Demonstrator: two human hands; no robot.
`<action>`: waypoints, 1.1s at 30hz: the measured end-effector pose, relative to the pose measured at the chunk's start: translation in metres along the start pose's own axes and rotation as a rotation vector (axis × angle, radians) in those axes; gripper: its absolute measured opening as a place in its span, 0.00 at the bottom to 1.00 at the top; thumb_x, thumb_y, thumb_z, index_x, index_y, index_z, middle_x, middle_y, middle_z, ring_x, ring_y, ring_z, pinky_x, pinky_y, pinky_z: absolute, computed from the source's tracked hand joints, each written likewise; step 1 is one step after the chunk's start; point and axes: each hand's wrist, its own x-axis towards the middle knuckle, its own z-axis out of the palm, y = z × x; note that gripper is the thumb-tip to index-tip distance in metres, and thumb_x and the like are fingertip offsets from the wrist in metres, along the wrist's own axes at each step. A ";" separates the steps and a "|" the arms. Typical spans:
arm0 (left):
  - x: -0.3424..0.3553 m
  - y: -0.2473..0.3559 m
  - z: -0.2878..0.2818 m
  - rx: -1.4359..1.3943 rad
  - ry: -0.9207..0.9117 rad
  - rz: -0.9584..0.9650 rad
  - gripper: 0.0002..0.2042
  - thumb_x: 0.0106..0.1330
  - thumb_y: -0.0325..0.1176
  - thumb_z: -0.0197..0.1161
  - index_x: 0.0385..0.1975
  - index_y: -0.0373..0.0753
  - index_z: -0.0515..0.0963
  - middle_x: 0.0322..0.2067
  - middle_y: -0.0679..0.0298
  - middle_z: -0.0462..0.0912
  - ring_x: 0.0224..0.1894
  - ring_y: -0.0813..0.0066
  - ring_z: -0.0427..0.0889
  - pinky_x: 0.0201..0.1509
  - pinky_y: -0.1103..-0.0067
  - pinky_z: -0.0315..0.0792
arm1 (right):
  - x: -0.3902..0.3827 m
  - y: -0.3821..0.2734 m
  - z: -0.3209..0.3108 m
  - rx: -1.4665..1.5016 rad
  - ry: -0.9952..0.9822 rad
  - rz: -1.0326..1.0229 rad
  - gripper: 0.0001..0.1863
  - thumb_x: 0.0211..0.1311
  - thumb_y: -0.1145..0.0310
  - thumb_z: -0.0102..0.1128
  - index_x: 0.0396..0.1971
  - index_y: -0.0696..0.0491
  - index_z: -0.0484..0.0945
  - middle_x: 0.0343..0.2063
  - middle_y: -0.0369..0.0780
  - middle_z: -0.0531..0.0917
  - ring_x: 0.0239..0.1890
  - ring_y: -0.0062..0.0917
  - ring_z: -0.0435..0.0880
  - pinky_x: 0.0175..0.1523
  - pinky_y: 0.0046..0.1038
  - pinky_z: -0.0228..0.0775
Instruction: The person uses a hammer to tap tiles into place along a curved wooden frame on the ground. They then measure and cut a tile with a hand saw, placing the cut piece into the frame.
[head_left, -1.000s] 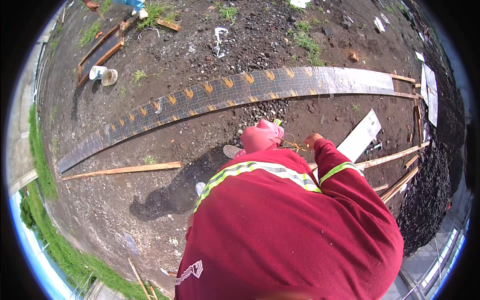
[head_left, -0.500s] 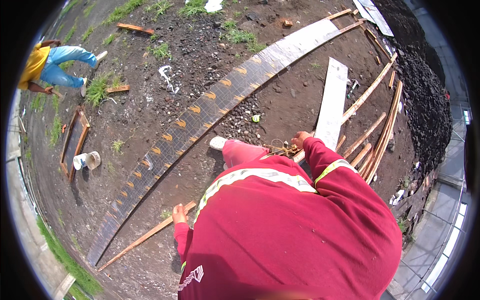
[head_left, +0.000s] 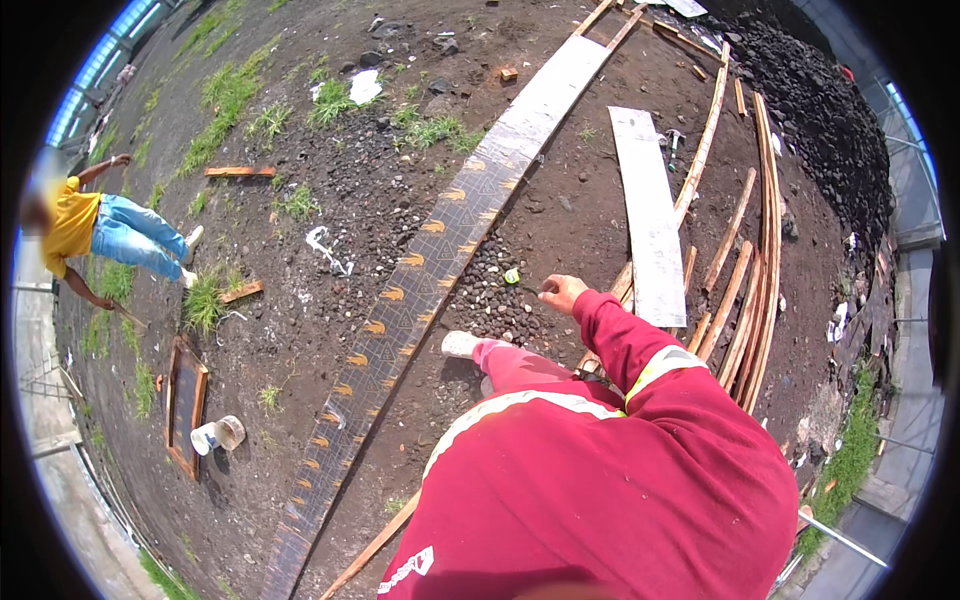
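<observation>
My right hand (head_left: 562,292) is raised in front of my pink-clad leg (head_left: 520,365), fingers curled round something thin and dark that I cannot make out clearly. Beyond it a small yellow-green object (head_left: 511,276) lies on pebbles. A long patterned panel (head_left: 415,280) with orange marks and a pale far end stretches diagonally across the dirt beside my foot (head_left: 460,344). Right of my hand lie a white board (head_left: 645,220), a hammer-like tool (head_left: 675,145) and several long timber strips (head_left: 765,260). My left hand is hidden behind my red-sleeved body.
A co-worker in yellow shirt and blue trousers (head_left: 140,235) stands at left, a stick in one hand. A wooden-edged panel (head_left: 183,400), two buckets (head_left: 229,432) and grass tufts (head_left: 205,300) are near them. Dark gravel (head_left: 840,130) rises at right; a thin plank (head_left: 365,560) lies low in view.
The view has swung round, so the long panel now runs more steeply. My right hand has moved away from the wire-like bundle. My left hand, visible half a second ago, has left sight.
</observation>
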 end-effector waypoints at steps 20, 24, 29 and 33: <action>0.035 0.332 0.118 0.456 -0.444 0.409 0.11 0.62 0.34 0.57 0.42 0.38 0.72 0.28 0.70 0.76 0.26 0.85 0.73 0.27 0.85 0.66 | -0.134 0.359 0.126 1.288 0.316 1.264 0.27 0.54 0.48 0.58 0.47 0.51 0.70 0.37 0.38 0.78 0.35 0.25 0.77 0.34 0.35 0.71; 0.041 0.317 0.150 0.639 -0.458 0.264 0.10 0.62 0.33 0.57 0.41 0.38 0.73 0.30 0.70 0.77 0.30 0.83 0.74 0.31 0.86 0.66 | -0.039 0.442 0.120 1.420 0.399 1.203 0.34 0.53 0.45 0.57 0.56 0.48 0.62 0.48 0.39 0.73 0.47 0.28 0.72 0.44 0.38 0.69; 0.059 0.303 0.153 0.736 -0.304 -0.110 0.11 0.63 0.38 0.56 0.41 0.41 0.73 0.34 0.67 0.79 0.36 0.77 0.78 0.36 0.79 0.69 | 0.041 0.544 0.126 1.688 0.788 1.240 0.45 0.48 0.41 0.59 0.65 0.38 0.50 0.65 0.44 0.43 0.66 0.43 0.45 0.56 0.48 0.58; 0.063 0.300 0.153 0.803 -0.227 -0.234 0.11 0.63 0.41 0.55 0.41 0.43 0.73 0.36 0.66 0.80 0.39 0.73 0.80 0.38 0.76 0.70 | 0.060 0.584 0.125 1.881 0.891 1.002 0.55 0.44 0.36 0.58 0.66 0.46 0.38 0.66 0.42 0.43 0.67 0.40 0.41 0.63 0.51 0.36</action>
